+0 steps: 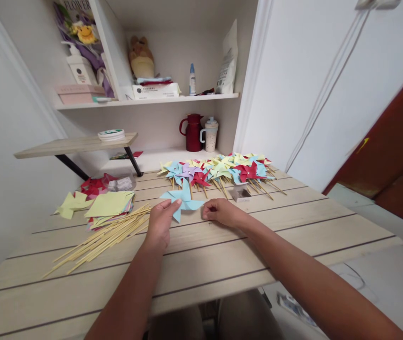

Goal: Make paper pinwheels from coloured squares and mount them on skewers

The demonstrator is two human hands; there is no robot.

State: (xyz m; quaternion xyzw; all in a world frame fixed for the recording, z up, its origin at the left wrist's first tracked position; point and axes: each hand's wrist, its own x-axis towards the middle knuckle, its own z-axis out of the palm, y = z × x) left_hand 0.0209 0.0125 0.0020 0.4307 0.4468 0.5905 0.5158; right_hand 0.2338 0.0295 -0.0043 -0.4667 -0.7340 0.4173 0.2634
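My left hand (pixel 159 221) pinches a light blue paper pinwheel (pixel 187 200) between thumb and fingers, above the table. No stick shows on it. To its right, my right hand (pixel 224 213) is low over the tabletop with its fingers curled together; whatever they hold, if anything, is hidden. A small clear box (pixel 241 194) with dark contents sits just beyond the right hand. Finished pinwheels on sticks (pixel 218 171), in red, yellow, blue and purple, lie heaped behind both hands. Left of my left hand are loose wooden sticks (pixel 104 240) and a stack of coloured paper squares (pixel 111 204).
A yellow folded pinwheel (pixel 72 204) and red paper pieces (pixel 93 186) lie at the table's left. A small raised shelf (pixel 77 144) overhangs there. At the back stand a red jug (pixel 194 134) and a speckled cup (pixel 210 135), under a wall shelf (pixel 144 102).
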